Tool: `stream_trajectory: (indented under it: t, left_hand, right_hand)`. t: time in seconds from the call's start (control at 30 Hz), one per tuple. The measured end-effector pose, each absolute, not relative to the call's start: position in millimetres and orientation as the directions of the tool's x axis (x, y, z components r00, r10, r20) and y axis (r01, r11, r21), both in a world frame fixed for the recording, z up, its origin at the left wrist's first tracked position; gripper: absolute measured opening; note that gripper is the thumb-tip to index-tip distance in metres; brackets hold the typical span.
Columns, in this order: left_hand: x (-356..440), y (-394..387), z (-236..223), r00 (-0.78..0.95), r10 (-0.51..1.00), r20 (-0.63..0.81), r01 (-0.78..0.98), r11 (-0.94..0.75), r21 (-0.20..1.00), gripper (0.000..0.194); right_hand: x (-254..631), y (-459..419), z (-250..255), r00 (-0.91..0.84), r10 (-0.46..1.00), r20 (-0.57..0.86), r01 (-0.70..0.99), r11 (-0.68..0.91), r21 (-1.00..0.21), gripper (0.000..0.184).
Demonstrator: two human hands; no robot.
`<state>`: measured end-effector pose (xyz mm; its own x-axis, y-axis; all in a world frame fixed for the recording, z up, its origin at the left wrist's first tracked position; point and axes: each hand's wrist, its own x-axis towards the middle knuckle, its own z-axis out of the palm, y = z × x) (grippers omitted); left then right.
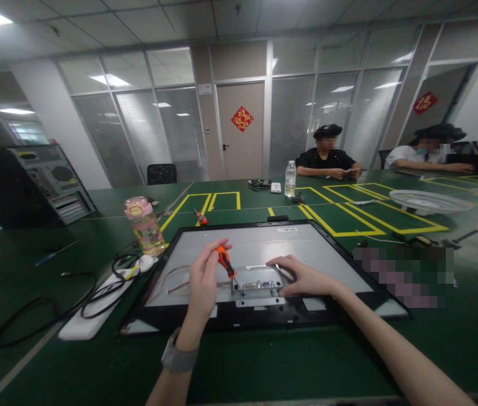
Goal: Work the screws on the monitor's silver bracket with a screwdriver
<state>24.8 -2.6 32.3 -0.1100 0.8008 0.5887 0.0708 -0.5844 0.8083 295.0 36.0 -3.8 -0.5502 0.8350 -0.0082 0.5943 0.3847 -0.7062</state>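
My left hand (203,276) is closed round the orange and black handle of a screwdriver (226,261). The tool is tilted, its tip down at the left end of a metal bracket (260,303) with a row of ports. Thumb and fingers of my right hand (306,277) grip the bracket's right end, curved around it. The bracket lies on the back of a flat display panel (234,242) with a black frame, flat on the green table. Thin wires (180,286) run from the bracket's left side across the panel.
Left of the panel are a white power strip (91,316), black cables (23,338), a pink-lidded bottle (144,225) and a computer case (48,180). Another screwdriver (200,217) and a water bottle (290,179) stand beyond. A white ring-shaped part (429,198) lies right. Two people sit across.
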Motion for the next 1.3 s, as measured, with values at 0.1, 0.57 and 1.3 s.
stream_trajectory:
  t: [0.1,0.57,1.3]
  left_hand:
    - [25.4,-1.6,32.2,-0.114,0.748,0.654,0.128,-0.642,0.756,0.022]
    - [25.3,-1.9,34.4,-0.125,0.758,0.64,0.137,-0.626,0.768,0.024]
    - [25.4,-2.4,34.1,-0.107,0.751,0.652,0.155,-0.635,0.757,0.023]
  right_hand:
    - [294.8,35.2,-2.7,-0.552,0.834,-0.014,0.595,0.382,-0.707,0.074]
    - [292.5,32.2,2.5,-0.543,0.839,-0.025,0.612,0.376,-0.696,0.075]
    - [293.4,32.4,1.8,-0.549,0.836,-0.016,0.608,0.386,-0.694,0.074]
